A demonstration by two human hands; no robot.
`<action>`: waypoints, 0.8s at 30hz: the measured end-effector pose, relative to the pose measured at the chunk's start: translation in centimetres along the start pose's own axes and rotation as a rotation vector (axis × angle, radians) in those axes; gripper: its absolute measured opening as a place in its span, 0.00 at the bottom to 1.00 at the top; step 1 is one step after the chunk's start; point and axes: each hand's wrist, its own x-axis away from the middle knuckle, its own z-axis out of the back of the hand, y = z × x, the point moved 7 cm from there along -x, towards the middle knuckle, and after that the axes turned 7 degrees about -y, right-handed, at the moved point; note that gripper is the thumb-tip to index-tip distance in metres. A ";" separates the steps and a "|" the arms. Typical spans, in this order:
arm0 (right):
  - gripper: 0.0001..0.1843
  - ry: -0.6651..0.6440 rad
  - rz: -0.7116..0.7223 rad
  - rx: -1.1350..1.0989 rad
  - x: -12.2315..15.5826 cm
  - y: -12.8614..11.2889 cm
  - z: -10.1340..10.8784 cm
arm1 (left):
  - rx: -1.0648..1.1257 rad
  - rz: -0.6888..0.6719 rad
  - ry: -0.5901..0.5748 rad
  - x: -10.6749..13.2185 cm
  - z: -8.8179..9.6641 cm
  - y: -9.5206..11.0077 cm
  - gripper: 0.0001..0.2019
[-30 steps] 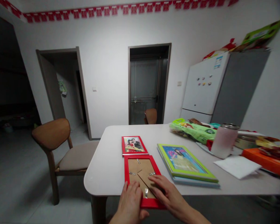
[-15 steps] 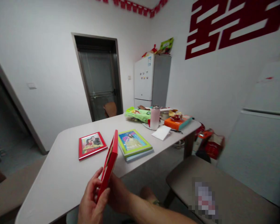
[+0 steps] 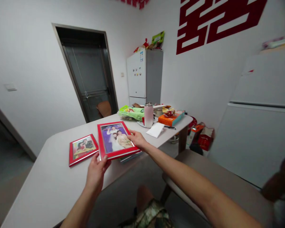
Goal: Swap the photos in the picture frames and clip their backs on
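Note:
A red picture frame (image 3: 116,139) with a wedding photo is held up over the table, its picture side facing me. My left hand (image 3: 96,169) grips its lower left corner, thumb on the front edge. At its right edge my right hand (image 3: 137,139) holds it, fingers closed on the border. To the left, another red picture frame (image 3: 84,148) lies face up on the table. Beneath the held frame, the pale edge of a stack of frames (image 3: 129,157) shows; the rest of that stack is hidden.
On the white table (image 3: 49,177), a pink tumbler (image 3: 148,115), a green bag (image 3: 133,113), folded white paper (image 3: 155,129) and an orange box (image 3: 169,119) stand towards the far right end. A brown bench (image 3: 204,171) is at right, near a white fridge (image 3: 258,139).
The held red frame has turned from edge-on to picture side facing me, and moved up over the stack. My right hand has shifted to its right edge. The view has swung right.

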 end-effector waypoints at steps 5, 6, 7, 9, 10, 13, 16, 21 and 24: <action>0.16 0.066 -0.063 0.304 -2.8 0.9 4.3 | -0.239 0.003 -0.009 -3.4 -1.3 -4.3 0.13; 0.16 0.079 -0.072 0.362 -3.1 1.2 4.6 | -0.283 -0.005 -0.002 -3.9 -1.3 -4.7 0.13; 0.16 0.089 -0.078 0.417 -3.4 1.4 4.8 | -0.331 -0.012 0.004 -4.2 -1.3 -5.0 0.12; 0.16 0.106 -0.082 0.519 -3.9 1.9 4.9 | -0.433 -0.021 0.016 -4.6 -1.1 -5.4 0.12; 0.17 0.113 -0.081 0.565 -4.1 2.1 4.8 | -0.484 -0.022 0.017 -4.7 -1.0 -5.5 0.12; 0.16 0.134 -0.066 0.679 -4.3 2.7 5.0 | -0.638 -0.018 -0.009 -4.6 -0.9 -6.0 0.12; 0.15 0.144 -0.016 0.761 -4.3 2.2 5.0 | -0.796 -0.005 -0.041 -4.8 -0.3 -6.1 0.16; 0.17 0.101 0.264 0.805 -1.6 -1.5 0.4 | -1.089 0.013 0.025 -6.7 5.9 -4.5 0.25; 0.14 -0.053 0.434 0.783 2.4 -2.3 -5.8 | -1.253 0.075 0.059 -7.9 11.0 -3.3 0.25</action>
